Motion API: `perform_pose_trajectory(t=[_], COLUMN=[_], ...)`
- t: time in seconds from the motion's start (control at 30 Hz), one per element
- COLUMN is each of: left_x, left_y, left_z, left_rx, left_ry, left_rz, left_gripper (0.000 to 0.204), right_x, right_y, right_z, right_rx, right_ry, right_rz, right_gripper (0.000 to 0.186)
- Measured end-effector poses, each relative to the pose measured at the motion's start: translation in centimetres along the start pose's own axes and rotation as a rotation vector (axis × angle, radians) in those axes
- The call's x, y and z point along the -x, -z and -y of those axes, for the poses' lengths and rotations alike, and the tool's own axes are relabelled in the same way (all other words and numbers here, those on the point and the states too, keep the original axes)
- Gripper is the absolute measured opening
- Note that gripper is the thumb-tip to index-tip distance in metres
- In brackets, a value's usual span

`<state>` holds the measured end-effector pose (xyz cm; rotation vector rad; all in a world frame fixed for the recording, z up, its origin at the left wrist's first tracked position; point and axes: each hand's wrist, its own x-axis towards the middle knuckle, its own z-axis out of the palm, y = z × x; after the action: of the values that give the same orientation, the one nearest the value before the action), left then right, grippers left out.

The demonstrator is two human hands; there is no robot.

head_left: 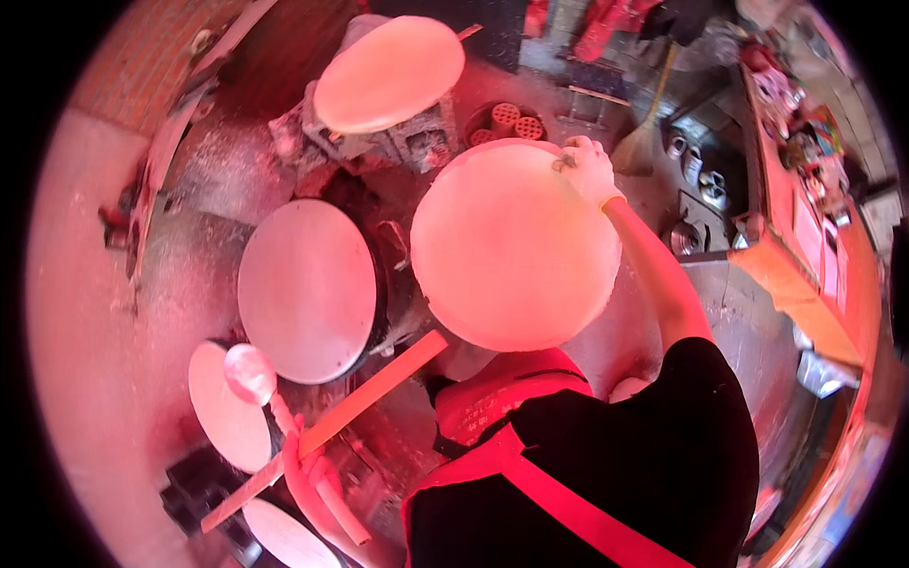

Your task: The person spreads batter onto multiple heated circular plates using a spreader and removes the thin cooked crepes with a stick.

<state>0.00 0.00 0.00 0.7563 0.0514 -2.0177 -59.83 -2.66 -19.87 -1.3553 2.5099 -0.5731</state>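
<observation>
My right hand is closed on the upper right edge of a large, thin, round pancake, which hangs flat in front of my apron. At the lower left, my left hand grips a long flat wooden strip that slants across it. A ladle with a rounded bowl also comes up out of that hand. Between the two hands, to the left, lies a round grey griddle with a bare, smooth top. Everything is tinted by red light.
Beyond, a second pale round sheet rests on concrete blocks. Perforated coal briquettes stand nearby. Pale discs lie left of my left hand. On the right are a broom, shoes and a cluttered orange cabinet.
</observation>
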Motion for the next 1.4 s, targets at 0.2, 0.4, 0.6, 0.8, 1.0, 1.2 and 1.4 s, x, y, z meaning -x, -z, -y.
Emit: perform_pose_trajectory(t=[0.2, 0.4, 0.6, 0.8, 1.0, 1.2, 1.4], left_x=[2.6, 3.6, 4.3, 4.0, 4.2, 3.4, 1.4], left_y=[-1.3, -1.5, -1.7, -1.7, -0.4, -0.8, -1.4], left_z=[10.5, 13.4, 15.2, 15.9, 16.1, 16.3, 12.7], left_rx=[0.143, 0.066, 0.071, 0.047, 0.074, -0.07, -0.12], left_ry=[-0.094, -0.162, -0.235, -0.263, -0.237, -0.319, -0.286], left_rz=[-0.145, -0.145, -0.227, -0.263, -0.228, -0.251, -0.356], left_gripper=[0.036, 0.031, 0.029, 0.031, 0.032, 0.034, 0.035], right_x=[-5.7, -8.7, -6.9, -7.7, -4.3, -11.8, -12.8], right_y=[-0.4, 1.1, 4.1, 3.6, 11.2, 20.4, 25.1], right_z=[-3.1, -2.9, -1.4, -1.4, 2.8, 8.6, 21.5], right_rx=[-0.341, -0.257, -0.454, -0.375, -0.568, -0.314, -0.037], right_ry=[0.198, 0.19, 0.204, 0.123, 0.211, 0.517, 0.834], right_rz=[-0.081, 0.239, 0.27, 0.428, 0.349, 0.199, -0.582], right_gripper=[0.031, 0.037, 0.024, 0.028, 0.031, 0.028, 0.022])
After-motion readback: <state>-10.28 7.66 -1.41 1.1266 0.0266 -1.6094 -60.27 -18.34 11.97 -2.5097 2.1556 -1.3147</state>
